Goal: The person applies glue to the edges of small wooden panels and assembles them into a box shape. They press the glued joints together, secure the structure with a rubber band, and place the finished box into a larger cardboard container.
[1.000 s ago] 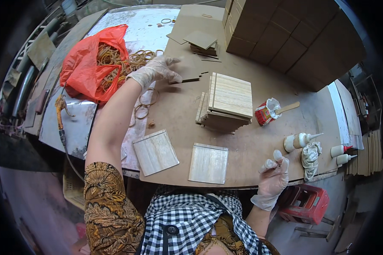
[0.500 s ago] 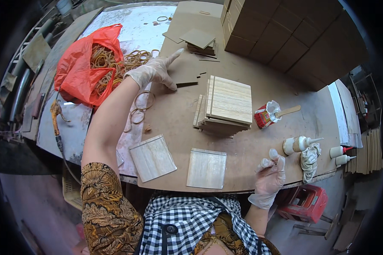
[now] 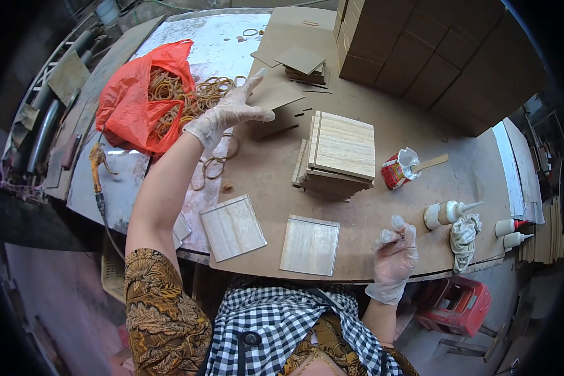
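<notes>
Panel (image 3: pixel 276 95) was in the left hand (image 3: pixel 229 113), pinched at its edge between thumb and fingers, tilted and, as it seemed, off the table (image 3: pixel 360 229). The right hand (image 3: pixel 395 257) was half spread with bent fingers, and I saw nothing in it. In my judgement, the picking up of this 1 piece was done, but it was not yet set on any board. 2 boards (image 3: pixel 234 227) lay flat between the hands, closer to the body, uncovered. More stood in a stack (image 3: pixel 341 144) to the right of the left hand, so some work seemed left. Beyond the left hand was a pile (image 3: pixel 304 70) of similar panels. The bag (image 3: pixel 128 100) with bands (image 3: pixel 163 88) crowded the left wrist. A bottle (image 3: pixel 442 215) and a cloth (image 3: pixel 465 241) were right of the right hand. The stack stood in the way between the left hand and the tub (image 3: pixel 395 172).
</notes>
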A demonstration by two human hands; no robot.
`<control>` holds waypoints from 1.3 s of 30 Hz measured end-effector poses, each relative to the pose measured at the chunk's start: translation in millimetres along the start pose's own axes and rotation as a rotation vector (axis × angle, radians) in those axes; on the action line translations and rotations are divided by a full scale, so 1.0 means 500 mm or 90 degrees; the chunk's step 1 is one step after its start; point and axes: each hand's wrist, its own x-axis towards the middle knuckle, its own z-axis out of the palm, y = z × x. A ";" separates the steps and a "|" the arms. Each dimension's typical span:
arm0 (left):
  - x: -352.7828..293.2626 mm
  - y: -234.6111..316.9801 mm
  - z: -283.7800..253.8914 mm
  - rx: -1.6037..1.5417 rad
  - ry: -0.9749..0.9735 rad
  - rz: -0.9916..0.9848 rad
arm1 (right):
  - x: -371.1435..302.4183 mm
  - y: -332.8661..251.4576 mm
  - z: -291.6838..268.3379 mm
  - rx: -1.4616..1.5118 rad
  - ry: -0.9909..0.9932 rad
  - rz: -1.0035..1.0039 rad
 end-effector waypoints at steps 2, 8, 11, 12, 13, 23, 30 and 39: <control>-0.036 0.033 -0.011 -0.068 -0.016 -0.053 | -0.008 -0.005 0.015 -0.095 -0.021 -0.039; -0.222 0.159 -0.020 -0.312 -0.194 -0.062 | -0.034 -0.002 0.136 -0.445 -0.153 -0.286; -0.322 0.208 0.015 -0.351 -0.279 -0.019 | -0.003 -0.012 0.172 -0.748 -0.287 -0.376; -0.342 0.229 0.024 -0.341 -0.311 -0.001 | 0.009 0.003 0.183 -0.726 -0.330 -0.407; -0.354 0.250 0.030 -0.235 -0.345 0.006 | 0.015 0.013 0.188 -0.743 -0.383 -0.403; -0.407 0.240 0.156 0.080 0.160 0.259 | 0.051 0.009 0.159 -0.627 -0.465 -0.187; -0.541 0.225 0.356 0.238 0.121 0.339 | 0.054 0.062 0.109 -0.388 -0.252 0.076; -0.532 0.193 0.386 0.292 0.110 0.326 | 0.072 0.103 0.094 -0.442 -0.266 0.049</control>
